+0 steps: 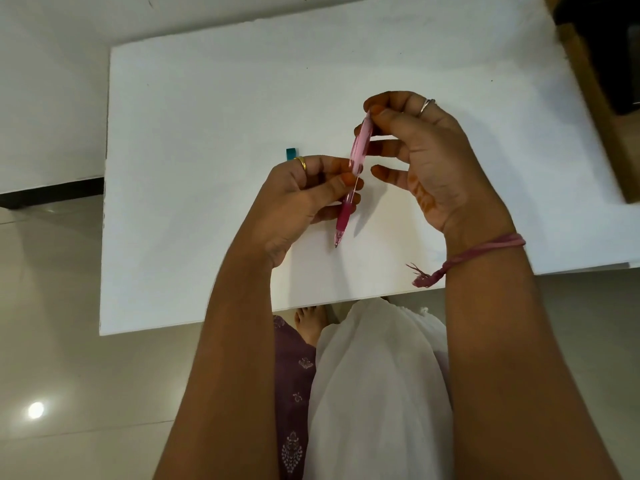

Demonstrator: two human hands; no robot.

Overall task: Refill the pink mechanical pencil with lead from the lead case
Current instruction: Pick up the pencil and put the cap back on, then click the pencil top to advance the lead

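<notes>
I saw the left hand [298, 199] hold the pink pencil [349, 188] by its middle. The right hand [426, 161] pinched its top end, above the left.

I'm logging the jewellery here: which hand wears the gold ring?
The left hand, gripping the pink pencil; the right hand wears a silver ring.

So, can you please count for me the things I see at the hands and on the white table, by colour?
Pink: 2, the translucent pink mechanical pencil gripped by the left hand and pinched at its top by the right hand, and the pink thread wristband.
Teal: 1, a small teal object on the white table, half hidden.
Gold: 1, a gold ring.
Silver: 1, a silver ring.
Total: 5.
</notes>
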